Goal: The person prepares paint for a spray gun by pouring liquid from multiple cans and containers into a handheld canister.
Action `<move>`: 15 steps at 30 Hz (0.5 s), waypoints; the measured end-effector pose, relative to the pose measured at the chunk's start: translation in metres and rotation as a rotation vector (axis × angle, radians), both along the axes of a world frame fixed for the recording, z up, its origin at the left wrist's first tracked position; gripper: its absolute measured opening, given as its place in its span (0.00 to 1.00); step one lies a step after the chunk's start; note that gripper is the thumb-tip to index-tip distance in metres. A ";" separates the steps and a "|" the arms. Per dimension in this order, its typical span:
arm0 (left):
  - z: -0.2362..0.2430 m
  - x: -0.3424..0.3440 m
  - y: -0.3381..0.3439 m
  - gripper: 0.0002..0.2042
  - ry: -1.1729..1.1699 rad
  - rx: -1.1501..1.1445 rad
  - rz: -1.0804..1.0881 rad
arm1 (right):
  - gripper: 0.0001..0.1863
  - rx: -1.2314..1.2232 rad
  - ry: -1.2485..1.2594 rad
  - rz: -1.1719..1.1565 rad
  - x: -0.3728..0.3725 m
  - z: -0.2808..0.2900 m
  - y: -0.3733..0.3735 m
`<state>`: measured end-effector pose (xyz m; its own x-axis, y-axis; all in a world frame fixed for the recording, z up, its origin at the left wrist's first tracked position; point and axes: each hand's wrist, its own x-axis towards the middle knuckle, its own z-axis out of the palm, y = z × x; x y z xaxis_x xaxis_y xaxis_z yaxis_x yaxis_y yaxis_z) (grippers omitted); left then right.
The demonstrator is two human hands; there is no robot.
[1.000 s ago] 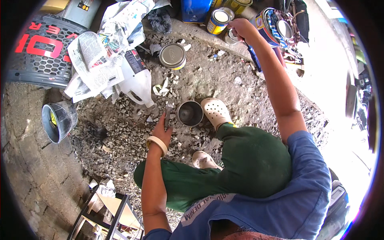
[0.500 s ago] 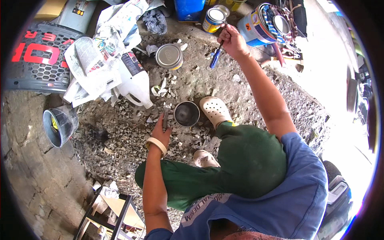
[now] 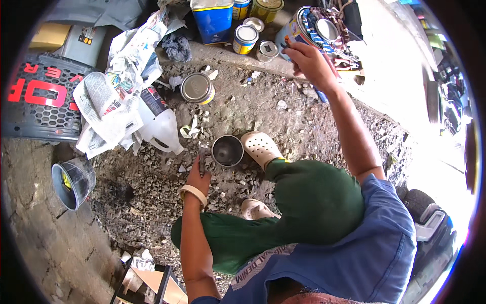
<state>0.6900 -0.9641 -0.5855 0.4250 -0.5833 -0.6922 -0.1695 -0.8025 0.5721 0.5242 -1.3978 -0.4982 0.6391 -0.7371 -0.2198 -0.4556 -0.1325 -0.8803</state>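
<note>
Blue shows on the handle of a screwdriver point(image 3: 322, 95) in the upper right of the frame, as I watch from far off. It sticks out under the wrist of the right hand point(image 3: 310, 62). Those fingers look curled around the tool, but I can't tell how tight, since the back of the hand hides most of it. They are just beside the big can point(image 3: 289, 31), and near a small tin point(image 3: 267, 50).

Near the middle of the frame, the left hand point(image 3: 197, 180) is low over the stones point(image 3: 157, 177). Its fingers look closed on a thin grey tool point(image 3: 202, 161), with the thumb poking out to the side. I can't see the fingers tucked under. The open can point(image 3: 227, 151) stands upright to its right, close to a pale shoe point(image 3: 261, 148).

To do this bit well, I'd hold the screwdriver by its fat end, move it slowly and lift it clear of the tins. I'd leave the left hand low and calm, so the open can doesn't get bumped.
</note>
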 end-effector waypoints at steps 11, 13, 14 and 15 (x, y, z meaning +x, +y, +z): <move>-0.001 0.001 -0.006 0.32 -0.032 -0.124 0.028 | 0.17 -0.935 0.693 0.107 -0.123 -0.111 -0.081; -0.001 0.002 -0.006 0.33 -0.037 -0.139 0.043 | 0.22 -0.936 0.851 0.225 -0.111 -0.093 -0.073; 0.000 0.003 -0.005 0.34 -0.025 -0.122 0.066 | 0.24 -0.856 0.809 0.318 -0.096 -0.088 -0.056; 0.000 0.005 -0.007 0.34 -0.031 -0.071 0.068 | 0.26 -0.760 0.802 0.399 -0.078 -0.080 -0.038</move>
